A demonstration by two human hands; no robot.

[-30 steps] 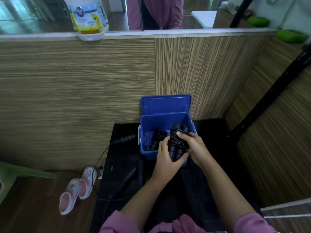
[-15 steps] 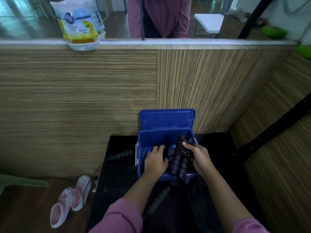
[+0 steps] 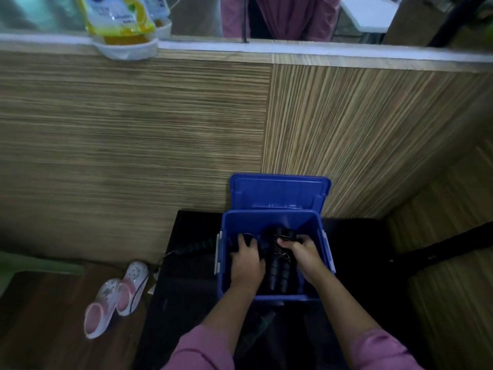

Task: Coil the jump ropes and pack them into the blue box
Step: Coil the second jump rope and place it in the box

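Observation:
The blue box (image 3: 317,225) stands open on a black table (image 3: 186,289), its lid (image 3: 280,190) tilted back against the wooden wall. Both my hands are down inside it. My right hand (image 3: 306,256) grips a coiled black jump rope (image 3: 278,273), its two handles side by side with cord wound around them. My left hand (image 3: 246,261) presses on another dark rope bundle at the box's left side, mostly hidden. One more rope handle (image 3: 197,247) with green ribs lies on the table left of the box, and another (image 3: 260,327) lies in front of it between my arms.
Striped wood panels rise behind and to the right of the table. A ledge above holds a white dish (image 3: 125,49) with plastic bags. On the floor at left lie a pair of pink-and-white clogs (image 3: 114,297) and a green chair edge (image 3: 40,265).
The coiled rope went from above the box's front edge down into the box. My left hand let go of it and moved to the box's left side. The camera tilted up.

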